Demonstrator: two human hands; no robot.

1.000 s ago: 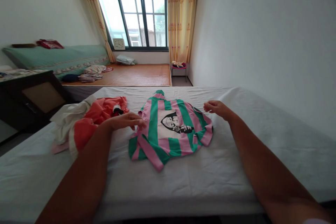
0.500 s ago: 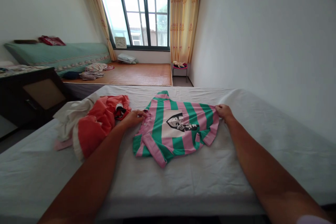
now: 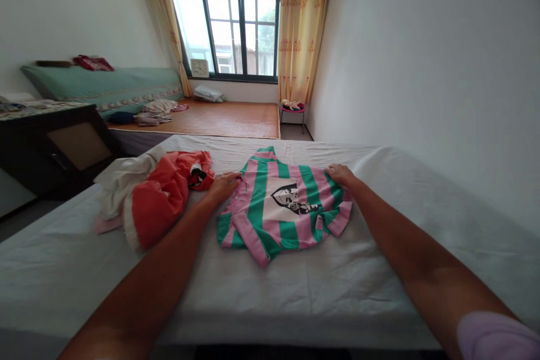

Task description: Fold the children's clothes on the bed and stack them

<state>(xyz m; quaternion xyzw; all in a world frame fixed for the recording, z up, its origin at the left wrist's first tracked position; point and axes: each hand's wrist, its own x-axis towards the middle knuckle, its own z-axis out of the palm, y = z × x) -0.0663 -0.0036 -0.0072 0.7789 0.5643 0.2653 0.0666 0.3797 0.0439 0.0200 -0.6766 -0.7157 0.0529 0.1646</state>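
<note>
A pink-and-green striped polo shirt point(image 3: 257, 202) with a black-and-white printed panel lies on the white-sheeted bed, its collar to the left. My left hand point(image 3: 225, 187) is at the collar, fingers closed on the cloth. At the far right part of the shirt, my right hand point(image 3: 341, 174) has its fingers bent over the upper hem corner, closed on the fabric. The hem bunches slightly below that hand. Left of my left forearm sits a crumpled heap of clothes, with a red-orange garment point(image 3: 158, 211) beside a white one point(image 3: 112, 191).
The white sheet point(image 3: 320, 292) covers the bed. Beyond it is a second bed with a brown mat point(image 3: 236, 118) and some folded clothes point(image 3: 154, 118). A dark cabinet point(image 3: 54, 140) stands at left, a white wall point(image 3: 442, 79) at right, and a small pink stool point(image 3: 292, 108) near the curtain.
My right hand has moved left along the shirt's upper edge, drawing the hem corner inward. The left hand stays at the collar. The whole view has shifted slightly.
</note>
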